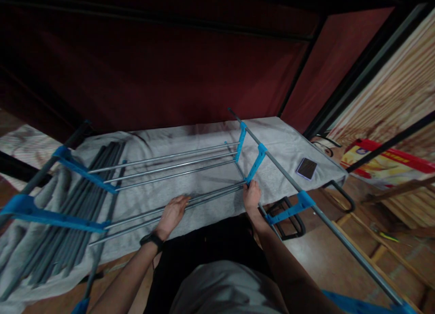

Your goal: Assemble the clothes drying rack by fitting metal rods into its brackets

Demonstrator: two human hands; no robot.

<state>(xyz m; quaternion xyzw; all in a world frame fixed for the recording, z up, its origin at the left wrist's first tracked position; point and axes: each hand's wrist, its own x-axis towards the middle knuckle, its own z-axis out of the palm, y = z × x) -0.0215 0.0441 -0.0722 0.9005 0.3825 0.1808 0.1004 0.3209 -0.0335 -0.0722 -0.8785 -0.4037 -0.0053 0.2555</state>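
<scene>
A rack frame of grey metal tubes and blue plastic brackets lies across the cloth-covered table in front of me. My left hand [173, 214] is closed over a thin metal tube [139, 223] in the near pair. That tube's left end reaches past the left blue bracket [57, 216]. At the pair's right end, my right hand [252, 195] grips the lower end of a blue bracket [256, 163], where the tubes meet it; its fingertips are partly hidden. Behind them, several thin tubes [176, 163] span between the far left bracket [84, 171] and the far right bracket [241, 142].
Loose grey tubes [81, 210] are piled at the table's left. A dark rectangular object [307, 168] lies on the grey cloth [288, 137] at right. A black metal stool frame [288, 219], wooden ladder [377, 253] and red-yellow box [384, 162] stand to the right.
</scene>
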